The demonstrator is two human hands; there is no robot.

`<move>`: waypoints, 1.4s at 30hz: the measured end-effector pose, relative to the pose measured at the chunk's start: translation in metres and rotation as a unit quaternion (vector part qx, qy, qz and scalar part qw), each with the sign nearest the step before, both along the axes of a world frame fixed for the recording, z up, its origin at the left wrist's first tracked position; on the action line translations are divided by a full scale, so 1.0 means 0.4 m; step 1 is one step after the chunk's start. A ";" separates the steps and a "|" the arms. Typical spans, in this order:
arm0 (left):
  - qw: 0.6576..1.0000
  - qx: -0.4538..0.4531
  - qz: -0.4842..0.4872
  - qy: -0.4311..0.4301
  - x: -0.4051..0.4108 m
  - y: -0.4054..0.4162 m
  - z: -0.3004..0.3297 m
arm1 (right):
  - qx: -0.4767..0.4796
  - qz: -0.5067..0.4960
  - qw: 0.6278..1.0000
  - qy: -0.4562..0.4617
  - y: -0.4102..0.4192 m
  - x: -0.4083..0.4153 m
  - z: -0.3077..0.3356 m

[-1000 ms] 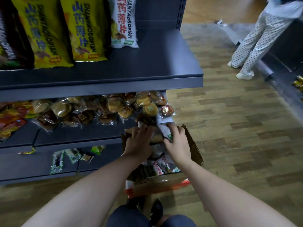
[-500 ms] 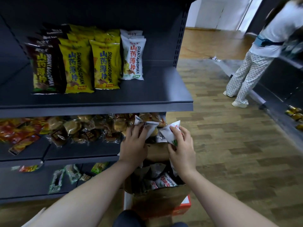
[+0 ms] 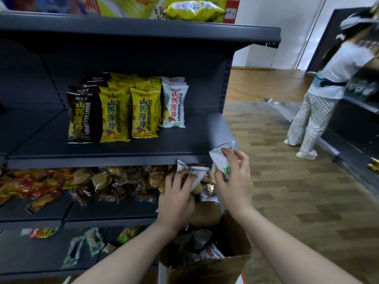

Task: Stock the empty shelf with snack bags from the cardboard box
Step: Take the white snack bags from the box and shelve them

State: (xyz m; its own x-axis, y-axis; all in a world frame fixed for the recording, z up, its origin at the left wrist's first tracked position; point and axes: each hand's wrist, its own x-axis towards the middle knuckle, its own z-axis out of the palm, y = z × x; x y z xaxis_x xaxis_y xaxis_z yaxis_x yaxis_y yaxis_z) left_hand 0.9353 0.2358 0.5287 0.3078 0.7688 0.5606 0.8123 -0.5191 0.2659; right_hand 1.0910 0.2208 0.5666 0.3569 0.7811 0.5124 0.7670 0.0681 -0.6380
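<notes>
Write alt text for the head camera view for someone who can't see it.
Each hand holds a white snack bag: left hand one, right hand another, lifted above the open cardboard box toward the dark shelf beside standing white, yellow and brown bags.

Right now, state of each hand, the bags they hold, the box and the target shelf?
left hand: grips a white snack bag, raised above the box
right hand: grips a second white bag, at the shelf edge
cardboard box: open, white bags still inside
shelf: stocked on the left with upright bags, bare on the right
</notes>
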 end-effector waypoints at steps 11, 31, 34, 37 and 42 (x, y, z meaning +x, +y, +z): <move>0.990 0.008 0.093 -0.107 0.043 0.071 0.123 | -0.008 0.014 0.997 -0.070 0.057 0.004 0.105; 0.986 0.025 0.105 -0.126 0.076 0.434 0.234 | 0.055 0.006 0.994 -0.091 0.367 -0.010 0.187; 0.986 0.034 0.101 -0.128 0.083 0.513 0.242 | 0.066 -0.001 0.994 -0.082 0.424 -0.013 0.187; 0.986 0.054 0.093 -0.124 0.093 0.579 0.241 | 0.070 -0.013 0.996 -0.055 0.476 -0.017 0.181; 0.987 0.074 0.124 -0.069 0.110 0.650 0.205 | 0.076 -0.024 0.997 -0.020 0.533 -0.028 0.158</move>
State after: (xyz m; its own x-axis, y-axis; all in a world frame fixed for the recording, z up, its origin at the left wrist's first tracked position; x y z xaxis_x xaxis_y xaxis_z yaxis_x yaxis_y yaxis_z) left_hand 0.9793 0.4959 0.6106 0.0338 0.7169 0.6963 0.8810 -0.3503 0.3180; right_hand 1.0797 0.4341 0.6298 0.3681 0.6766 0.6377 0.7965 0.1243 -0.5917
